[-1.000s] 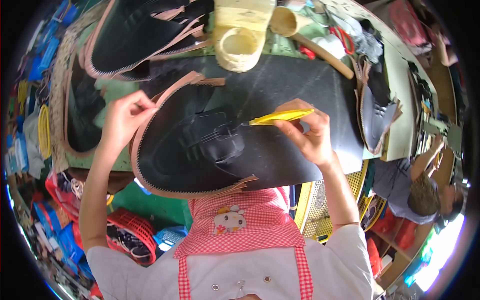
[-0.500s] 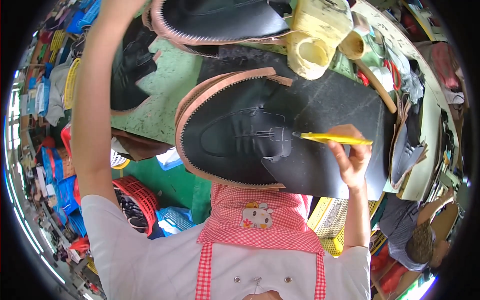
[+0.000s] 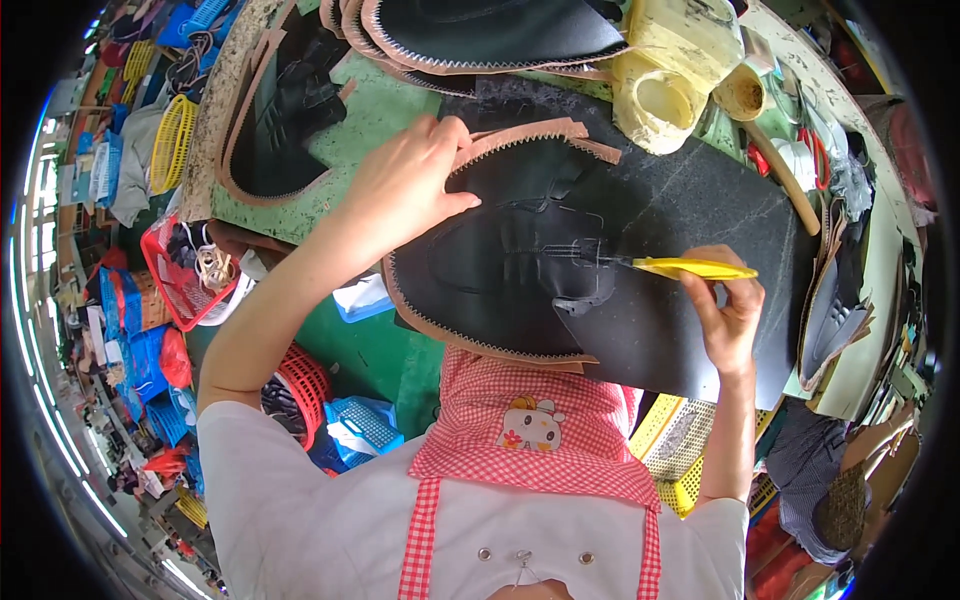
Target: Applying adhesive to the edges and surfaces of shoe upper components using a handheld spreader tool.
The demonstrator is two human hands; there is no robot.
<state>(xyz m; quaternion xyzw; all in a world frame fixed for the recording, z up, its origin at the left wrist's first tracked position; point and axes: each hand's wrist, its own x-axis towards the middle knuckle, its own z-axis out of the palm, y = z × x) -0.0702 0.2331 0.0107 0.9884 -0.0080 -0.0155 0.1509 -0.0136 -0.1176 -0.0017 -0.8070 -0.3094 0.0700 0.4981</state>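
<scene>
A black leather shoe upper [image 3: 470, 270] with a tan zigzag-stitched edge lies on a dark board [image 3: 690, 330] in front of me. My left hand [image 3: 425, 170] holds its far left edge, fingers curled at the rim and thumb over the leather. In my right hand [image 3: 728, 300] is a yellow-handled tool [image 3: 690, 268] with a thin dark tip; its exact kind I cannot make out. That tip is at the tongue end of the upper, by the pale marked lines.
More uppers lie in a stack [image 3: 490, 30] at the far side and singly [image 3: 285, 120] at the left. A yellowed plastic jug [image 3: 685, 50], a wooden-handled mallet [image 3: 785, 185] and red-handled scissors [image 3: 820, 160] lie far right. Below the table stand a red basket [image 3: 305, 390] and a yellow basket [image 3: 675, 445].
My left hand has come down from the far stack onto the upper's edge. The tool's tip has moved to the marked lines. The whole view has shifted slightly.
</scene>
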